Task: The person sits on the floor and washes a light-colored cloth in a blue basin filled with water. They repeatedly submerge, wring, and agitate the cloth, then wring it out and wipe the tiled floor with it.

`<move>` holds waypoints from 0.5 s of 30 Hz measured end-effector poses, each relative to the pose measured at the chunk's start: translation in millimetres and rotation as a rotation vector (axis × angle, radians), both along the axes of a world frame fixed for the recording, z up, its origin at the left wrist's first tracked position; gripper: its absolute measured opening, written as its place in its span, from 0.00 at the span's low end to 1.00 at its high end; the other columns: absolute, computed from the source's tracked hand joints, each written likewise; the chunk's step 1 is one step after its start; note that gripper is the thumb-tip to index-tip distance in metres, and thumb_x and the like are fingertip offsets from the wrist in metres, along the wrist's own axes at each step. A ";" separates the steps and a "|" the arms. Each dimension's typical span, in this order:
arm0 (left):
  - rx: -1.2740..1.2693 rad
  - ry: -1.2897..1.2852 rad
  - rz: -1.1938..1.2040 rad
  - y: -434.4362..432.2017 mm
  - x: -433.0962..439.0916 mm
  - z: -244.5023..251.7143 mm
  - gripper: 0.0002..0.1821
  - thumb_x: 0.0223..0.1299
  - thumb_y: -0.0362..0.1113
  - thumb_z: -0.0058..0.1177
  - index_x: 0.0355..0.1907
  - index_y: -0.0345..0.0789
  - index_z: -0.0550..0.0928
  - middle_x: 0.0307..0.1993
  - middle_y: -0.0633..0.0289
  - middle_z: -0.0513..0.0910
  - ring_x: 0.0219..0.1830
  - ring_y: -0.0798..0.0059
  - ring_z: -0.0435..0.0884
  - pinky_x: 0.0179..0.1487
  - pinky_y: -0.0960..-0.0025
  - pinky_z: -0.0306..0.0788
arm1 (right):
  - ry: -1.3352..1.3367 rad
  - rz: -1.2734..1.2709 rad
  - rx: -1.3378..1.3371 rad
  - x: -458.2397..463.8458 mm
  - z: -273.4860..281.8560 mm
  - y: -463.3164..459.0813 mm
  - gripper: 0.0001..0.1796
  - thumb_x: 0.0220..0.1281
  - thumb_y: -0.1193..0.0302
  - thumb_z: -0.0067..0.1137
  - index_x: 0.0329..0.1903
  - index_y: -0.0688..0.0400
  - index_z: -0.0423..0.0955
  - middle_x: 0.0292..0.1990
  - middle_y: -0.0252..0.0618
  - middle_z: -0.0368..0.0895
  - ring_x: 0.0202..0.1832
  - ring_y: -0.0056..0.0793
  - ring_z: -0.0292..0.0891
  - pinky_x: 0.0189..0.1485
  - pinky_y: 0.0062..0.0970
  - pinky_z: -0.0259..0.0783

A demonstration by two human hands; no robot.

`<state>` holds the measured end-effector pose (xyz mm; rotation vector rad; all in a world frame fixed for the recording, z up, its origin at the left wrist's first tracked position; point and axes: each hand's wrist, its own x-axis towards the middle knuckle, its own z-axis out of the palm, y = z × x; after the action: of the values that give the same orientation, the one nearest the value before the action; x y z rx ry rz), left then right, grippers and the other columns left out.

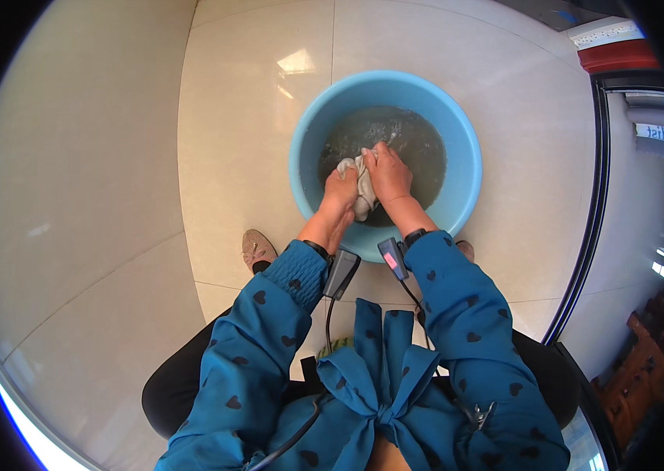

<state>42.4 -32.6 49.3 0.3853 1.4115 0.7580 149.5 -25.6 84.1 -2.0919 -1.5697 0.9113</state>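
Observation:
A wet, light grey cloth [365, 197] is bunched between my two hands over a light blue plastic basin [466, 159]. My left hand [341, 189] grips the cloth from its left side, thumb on top. On the other side my right hand [389, 172] is closed around its upper part. The lower end of the cloth hangs close to the water; whether it touches cannot be seen. Murky grey-brown water [420, 135] with some suds lies in the basin. Parts of the cloth are hidden by my fingers.
The basin stands on glossy cream floor tiles [238, 147], between my shoes [258, 247]. Cabled dark devices [342, 275] are strapped at both wrists. A tiled wall [85, 147] rises at left. At right is a black-framed glass panel [620, 206] with reflections.

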 end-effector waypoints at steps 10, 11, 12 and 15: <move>-0.059 -0.123 -0.010 -3.7 -11.9 15.8 0.13 0.73 0.37 0.46 0.51 0.32 0.75 0.40 0.60 0.82 0.38 0.73 0.80 0.41 0.68 0.76 | -0.020 -0.091 -0.058 -14.0 14.7 -1.9 0.11 0.65 0.60 0.56 0.41 0.52 0.68 0.36 0.45 0.83 0.37 0.53 0.80 0.36 0.47 0.74; -0.107 -0.106 -0.026 -4.4 -11.4 14.5 0.13 0.73 0.37 0.45 0.52 0.32 0.75 0.40 0.60 0.82 0.38 0.74 0.80 0.41 0.69 0.76 | 0.078 -0.047 0.025 -14.4 11.2 -2.0 0.11 0.65 0.59 0.54 0.41 0.52 0.68 0.35 0.46 0.83 0.36 0.53 0.80 0.36 0.48 0.74; -0.054 -0.109 0.009 -4.0 -9.9 12.8 0.12 0.73 0.38 0.45 0.51 0.33 0.76 0.40 0.61 0.82 0.38 0.74 0.80 0.41 0.68 0.76 | 0.155 -0.016 0.113 -14.0 9.0 -0.9 0.11 0.66 0.59 0.53 0.41 0.52 0.68 0.33 0.48 0.83 0.36 0.54 0.80 0.36 0.49 0.74; -0.044 -0.128 0.034 -4.2 -9.9 15.4 0.13 0.74 0.40 0.44 0.51 0.35 0.76 0.41 0.62 0.82 0.39 0.75 0.80 0.43 0.67 0.76 | 0.224 0.043 0.154 -8.1 -1.8 -2.0 0.13 0.67 0.56 0.51 0.42 0.53 0.69 0.34 0.53 0.82 0.38 0.56 0.79 0.39 0.51 0.73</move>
<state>32.5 -36.7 64.6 0.2742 1.3144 0.7648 141.4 -27.6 82.3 -1.7907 -1.5216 0.9687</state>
